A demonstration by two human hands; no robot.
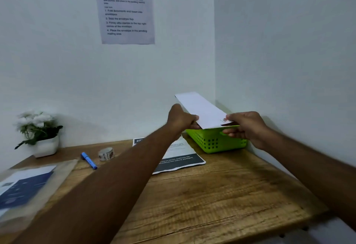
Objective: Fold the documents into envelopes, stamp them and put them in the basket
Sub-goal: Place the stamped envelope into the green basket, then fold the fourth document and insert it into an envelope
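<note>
Envelope (pixel 202 110) held w/ both hands just above green basket (pixel 212 143), far end tipped up toward the wall corner. L hand (pixel 182 117) pinched near-left edge, fingers curled under. R hand (pixel 246 128) pinched near-right corner, thumb on top beside the stamp (pixel 224 120). Two-hand grip prob. to steady the long flat piece & line it up w/ basket's length for drop-in. Basket sat back-right on bench (pixel 221 195), tight to wall. More papers (pixel 179 157) lay just beside it, likely next to fold.
</note>
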